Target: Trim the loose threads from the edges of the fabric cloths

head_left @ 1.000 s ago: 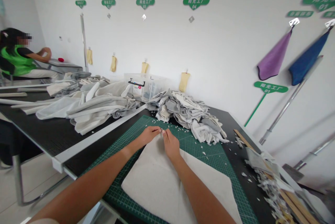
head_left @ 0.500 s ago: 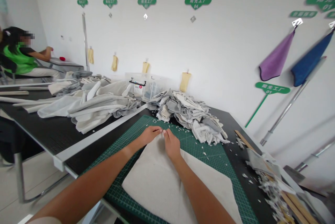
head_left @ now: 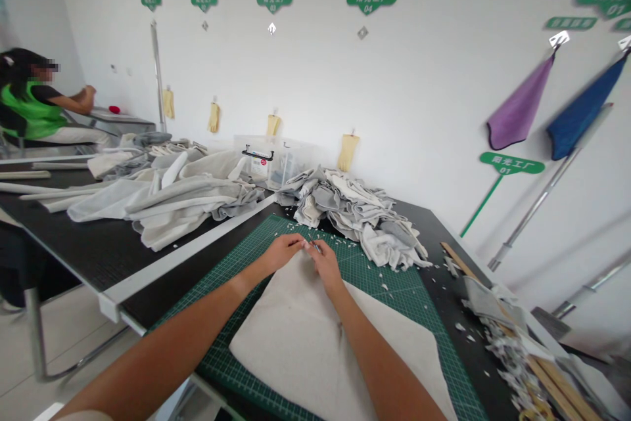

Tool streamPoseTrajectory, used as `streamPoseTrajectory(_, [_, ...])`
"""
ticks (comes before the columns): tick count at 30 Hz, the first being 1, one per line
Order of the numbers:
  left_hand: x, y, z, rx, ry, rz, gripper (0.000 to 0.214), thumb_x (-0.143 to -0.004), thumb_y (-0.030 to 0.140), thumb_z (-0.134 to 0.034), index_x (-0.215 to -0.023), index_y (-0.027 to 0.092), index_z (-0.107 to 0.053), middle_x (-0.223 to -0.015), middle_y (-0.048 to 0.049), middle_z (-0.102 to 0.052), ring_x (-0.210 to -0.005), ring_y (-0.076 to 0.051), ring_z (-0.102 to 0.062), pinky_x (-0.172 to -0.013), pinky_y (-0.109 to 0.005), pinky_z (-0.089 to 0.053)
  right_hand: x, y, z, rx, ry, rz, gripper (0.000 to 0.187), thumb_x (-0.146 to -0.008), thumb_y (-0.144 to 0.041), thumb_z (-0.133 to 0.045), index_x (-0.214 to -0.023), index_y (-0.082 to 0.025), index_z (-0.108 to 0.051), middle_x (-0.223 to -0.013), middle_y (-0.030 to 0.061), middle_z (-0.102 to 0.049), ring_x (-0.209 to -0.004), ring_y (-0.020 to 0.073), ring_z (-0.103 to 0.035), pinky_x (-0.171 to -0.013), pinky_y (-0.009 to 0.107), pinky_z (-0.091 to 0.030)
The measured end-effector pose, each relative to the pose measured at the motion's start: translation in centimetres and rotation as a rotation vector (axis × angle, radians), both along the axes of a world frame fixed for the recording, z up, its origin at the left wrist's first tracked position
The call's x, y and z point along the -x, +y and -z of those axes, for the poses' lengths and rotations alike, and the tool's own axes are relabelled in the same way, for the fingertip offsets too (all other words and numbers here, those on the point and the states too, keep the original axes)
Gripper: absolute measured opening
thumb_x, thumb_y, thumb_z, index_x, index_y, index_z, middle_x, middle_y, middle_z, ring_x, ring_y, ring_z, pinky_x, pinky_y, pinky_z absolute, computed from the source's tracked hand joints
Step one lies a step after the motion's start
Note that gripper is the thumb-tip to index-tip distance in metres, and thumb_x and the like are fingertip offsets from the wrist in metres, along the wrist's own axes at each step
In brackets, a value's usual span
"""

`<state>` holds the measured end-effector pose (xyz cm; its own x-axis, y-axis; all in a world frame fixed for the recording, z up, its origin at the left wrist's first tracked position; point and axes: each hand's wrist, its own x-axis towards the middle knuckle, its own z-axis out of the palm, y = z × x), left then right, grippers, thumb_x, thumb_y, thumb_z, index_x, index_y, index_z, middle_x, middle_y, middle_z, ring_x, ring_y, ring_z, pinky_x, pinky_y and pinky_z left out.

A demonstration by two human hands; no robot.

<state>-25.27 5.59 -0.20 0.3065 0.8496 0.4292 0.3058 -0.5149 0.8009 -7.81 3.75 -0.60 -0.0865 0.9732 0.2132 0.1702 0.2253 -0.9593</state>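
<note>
A large off-white cloth [head_left: 290,335] lies on a green gridded cutting mat [head_left: 389,263], its far edge raised between my hands. My left hand [head_left: 282,251] pinches that far edge, fingertips closed. Right beside it, fingertips nearly touching, my right hand [head_left: 323,265] is closed round a small, thin metal tool [head_left: 315,245]; its kind is too small to make out. My right forearm crosses over the cloth and hides part of it.
Behind the mat are a heap of grey and white cloths [head_left: 345,201] and a clear plastic box [head_left: 283,161]. More cloths [head_left: 182,194] cover the left table. Wooden strips [head_left: 562,388] and scraps lie at right. A person in a green vest [head_left: 34,109] sits far left.
The thin metal tool now shows at my right fingertips, and the right hand has turned slightly. Both hands stay at the cloth's far edge. The view has shifted a little.
</note>
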Motion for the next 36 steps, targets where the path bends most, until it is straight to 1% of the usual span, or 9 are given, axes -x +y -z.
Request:
streamPoseTrajectory(3, [0.0, 0.1, 0.0, 0.018, -0.013, 0.002, 0.035, -0.091, 0.045, -0.053, -0.094, 0.015, -0.072, -0.086, -0.0041, -0.071, -0.080, -0.017, -0.061, -0.072, -0.024, -0.044, -0.3, 0.4, 0.2, 0.025, 0.001, -0.069, 0.036, -0.078, -0.055, -0.066, -0.078, -0.019, -0.060, -0.056, -0.0063, -0.041, -0.049, 0.0082, -0.034, -0.047, 0.020, -0.024])
streamPoseTrajectory(5, [0.1, 0.2, 0.1, 0.033, -0.039, 0.003, 0.036, -0.091, 0.045, -0.055, -0.099, 0.015, -0.072, -0.086, -0.0044, -0.071, -0.077, -0.016, -0.061, -0.069, -0.024, -0.044, -0.5, 0.5, 0.3, 0.070, 0.031, -0.115, 0.038, -0.077, -0.055, -0.067, -0.074, -0.019, -0.057, -0.053, -0.0077, -0.035, -0.046, 0.0068, -0.028, -0.045, 0.020, -0.020])
streamPoseTrajectory(8, [0.1, 0.4, 0.3, 0.039, -0.050, -0.026, 0.036, -0.089, 0.046, -0.059, -0.101, 0.015, -0.070, -0.074, -0.0020, -0.067, -0.065, -0.013, -0.056, -0.059, -0.022, -0.038, -1.0, 0.5, 0.3, 0.130, 0.094, -0.162, 0.041, -0.077, -0.058, -0.068, -0.079, -0.018, -0.057, -0.051, -0.0095, -0.030, -0.043, 0.0057, -0.021, -0.041, 0.021, -0.015])
streamPoseTrajectory(11, [0.1, 0.4, 0.4, 0.050, -0.054, -0.040, 0.036, -0.088, 0.047, -0.060, -0.101, 0.015, -0.069, -0.068, 0.0001, -0.062, -0.059, -0.012, -0.051, -0.055, -0.022, -0.034, -1.2, 0.5, 0.3, 0.144, 0.150, -0.157, 0.044, -0.076, -0.059, -0.069, -0.085, -0.018, -0.059, -0.050, -0.0104, -0.030, -0.041, 0.0054, -0.019, -0.039, 0.021, -0.011])
streamPoseTrajectory(15, [0.1, 0.2, 0.1, 0.047, -0.077, 0.000, 0.037, -0.089, 0.048, -0.059, -0.099, 0.015, -0.069, -0.073, -0.0013, -0.064, -0.063, -0.012, -0.053, -0.058, -0.022, -0.036, -1.2, 0.4, 0.4, 0.141, 0.172, -0.131, 0.047, -0.074, -0.061, -0.070, -0.089, -0.017, -0.061, -0.048, -0.0109, -0.030, -0.040, 0.0054, -0.018, -0.038, 0.021, -0.010])
streamPoseTrajectory(20, [0.2, 0.1, -0.1, 0.044, -0.036, -0.031, 0.037, -0.087, 0.049, -0.061, -0.098, 0.015, -0.070, -0.068, 0.0000, -0.062, -0.060, -0.012, -0.051, -0.055, -0.022, -0.034, -1.0, 0.5, 0.5, 0.131, 0.151, -0.096, 0.052, -0.072, -0.062, -0.072, -0.095, -0.015, -0.066, -0.046, -0.0102, -0.033, -0.040, 0.0057, -0.019, -0.038, 0.021, -0.011])
streamPoseTrajectory(26, [0.2, 0.1, 0.2, 0.070, -0.041, -0.036, 0.032, -0.084, 0.046, -0.064, -0.096, 0.016, -0.065, -0.068, 0.0009, -0.062, -0.061, -0.012, -0.053, -0.054, -0.020, -0.034, -1.1, 0.5, 0.3, 0.130, 0.131, -0.099, 0.050, -0.073, -0.055, -0.073, -0.102, -0.015, -0.069, -0.047, -0.0098, -0.035, -0.041, 0.0058, -0.020, -0.039, 0.021, -0.013])
streamPoseTrajectory(33, [0.3, 0.0, 0.5, 0.093, 0.050, -0.043, 0.032, -0.084, 0.047, -0.062, -0.095, 0.017, -0.064, -0.068, 0.0033, -0.057, -0.061, -0.011, -0.050, -0.054, -0.021, -0.032, -1.0, 0.4, 0.0, 0.088, 0.106, -0.018, 0.044, -0.072, -0.050, -0.073, -0.094, -0.012, -0.073, -0.048, -0.0060, -0.041, -0.046, 0.0078, -0.032, -0.045, 0.021, -0.022])
streamPoseTrajectory(36, [0.4, -0.2, 0.6, 0.061, 0.152, -0.021, 0.031, -0.084, 0.046, -0.061, -0.082, 0.016, -0.062, -0.065, 0.0040, -0.052, -0.060, -0.011, -0.046, -0.055, -0.021, -0.031, -1.1, 0.2, -0.2, 0.078, 0.097, 0.017, 0.044, -0.072, -0.051, -0.073, -0.093, -0.012, -0.073, -0.049, -0.0050, -0.043, -0.048, 0.0089, -0.036, -0.047, 0.022, -0.024])
